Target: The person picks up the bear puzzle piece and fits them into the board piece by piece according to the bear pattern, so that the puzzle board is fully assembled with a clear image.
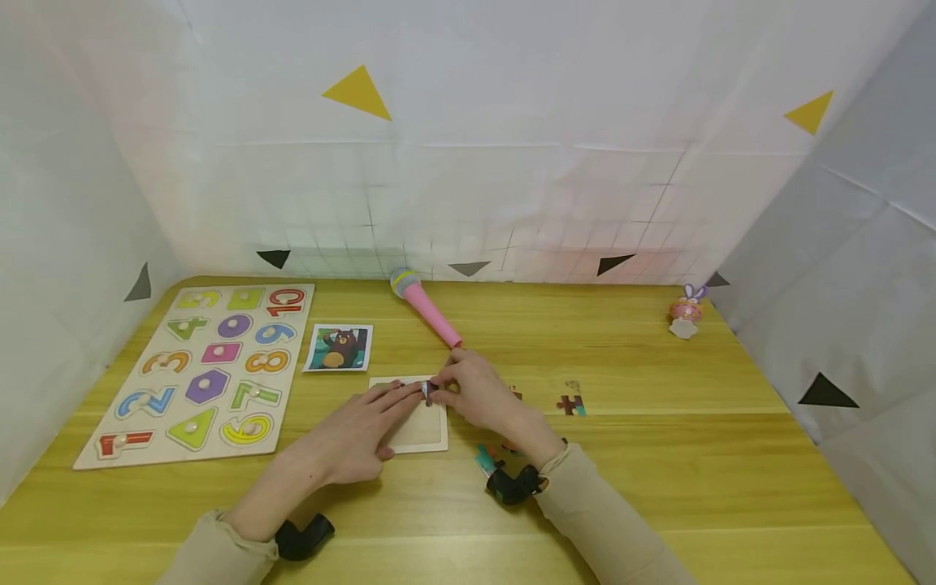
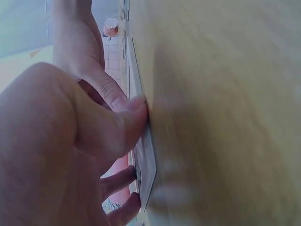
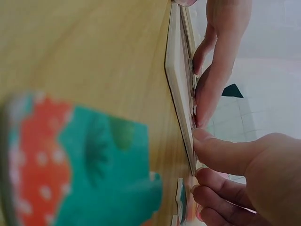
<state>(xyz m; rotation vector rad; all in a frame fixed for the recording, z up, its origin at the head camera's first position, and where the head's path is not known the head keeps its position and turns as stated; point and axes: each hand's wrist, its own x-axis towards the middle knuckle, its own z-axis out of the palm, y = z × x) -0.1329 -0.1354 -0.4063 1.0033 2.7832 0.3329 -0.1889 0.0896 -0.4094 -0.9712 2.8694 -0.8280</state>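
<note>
Two bare hands over a small wooden puzzle tray [image 1: 418, 432], flat on the surface [image 1: 658, 496]. At the left hand [image 1: 351, 439], fingers nearly straight across the tray, tips at a puzzle piece [image 1: 428, 393] by the far right corner, thumb at the near edge; nothing gripped. At the right hand [image 1: 478, 396], fingers curled in, nearly closed against the thumb, pinching that same piece. Right of the tray, loose pieces [image 1: 571, 405]; others near the right wrist, partly hidden. Beyond the tray and to the left, a bear picture card [image 1: 339, 349]; farther left, a number board [image 1: 193, 349] with knobbed shapes. Just past the right hand, a pink toy microphone [image 1: 435, 317]; at far right, a small rabbit-eared toy [image 1: 686, 310].
</note>
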